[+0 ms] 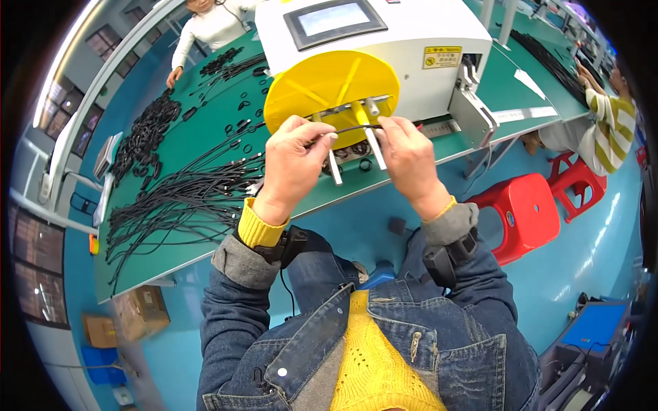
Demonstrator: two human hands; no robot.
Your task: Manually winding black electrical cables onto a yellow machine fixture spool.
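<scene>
Head view: cables [175,204] lie left of the machine [415,79].

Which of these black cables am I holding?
The black cable running between your left hand and right hand, before the yellow disc; the bunched cables lie on the green table.

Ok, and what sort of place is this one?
Most likely a factory workshop where cables are put together. The signs are a white machine with a screen and a yellow disc, and bundles of black cables spread over a long green table.
</scene>
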